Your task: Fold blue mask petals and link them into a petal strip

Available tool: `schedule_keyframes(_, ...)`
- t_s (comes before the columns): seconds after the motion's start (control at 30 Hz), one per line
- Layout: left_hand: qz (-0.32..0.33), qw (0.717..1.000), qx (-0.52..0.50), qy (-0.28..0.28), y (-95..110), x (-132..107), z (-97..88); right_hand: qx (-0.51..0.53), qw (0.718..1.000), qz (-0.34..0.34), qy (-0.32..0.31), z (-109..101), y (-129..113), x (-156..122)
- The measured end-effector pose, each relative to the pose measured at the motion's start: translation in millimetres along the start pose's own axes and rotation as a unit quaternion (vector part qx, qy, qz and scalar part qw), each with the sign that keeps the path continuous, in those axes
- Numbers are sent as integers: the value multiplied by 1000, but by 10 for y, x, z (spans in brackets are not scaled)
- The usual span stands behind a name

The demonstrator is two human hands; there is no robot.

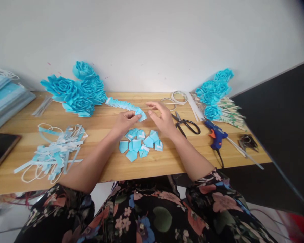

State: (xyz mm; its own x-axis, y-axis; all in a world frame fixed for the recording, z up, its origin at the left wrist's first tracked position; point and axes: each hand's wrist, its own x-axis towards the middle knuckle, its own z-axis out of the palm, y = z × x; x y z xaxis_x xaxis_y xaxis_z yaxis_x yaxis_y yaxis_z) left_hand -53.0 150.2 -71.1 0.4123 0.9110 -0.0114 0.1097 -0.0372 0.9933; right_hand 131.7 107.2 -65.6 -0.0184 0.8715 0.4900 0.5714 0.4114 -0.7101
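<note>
My left hand [128, 120] pinches a folded light-blue petal piece [141, 115] between thumb and fingers, near the end of a row of overlapping blue folded pieces [121, 104]. Just right of it, my right hand [162, 118] hovers with thumb and fingers apart, holding nothing. Several loose folded blue petal pieces [134, 145] lie on the wooden table between my forearms, some with white strips on them. Black-handled scissors [184, 124] rest open beside my right wrist.
Blue fabric roses [78, 89] stand back left, and more roses [214, 89] back right by wrapped sticks [233, 113]. Cut strips and ear loops [57, 150], a phone [2, 148] and stacked masks [8, 98] lie left. A blue glue gun [218, 135] and tape rolls [179, 97] lie right.
</note>
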Motion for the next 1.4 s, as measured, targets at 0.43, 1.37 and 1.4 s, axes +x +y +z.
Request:
schedule_keyframes(0.43,5,998,-38,47,-76,61,-46,-245,959,144,-8,-1020,-102,-265)
schedule_keyframes(1.37,11,998,-63,3,61,-50,24,298,885,333,-129,-531,-611,-795)
schedule_keyframes(1.4,10,998,-62,3,62,-52,26,299,885,333,-131,-535,-589,-801)
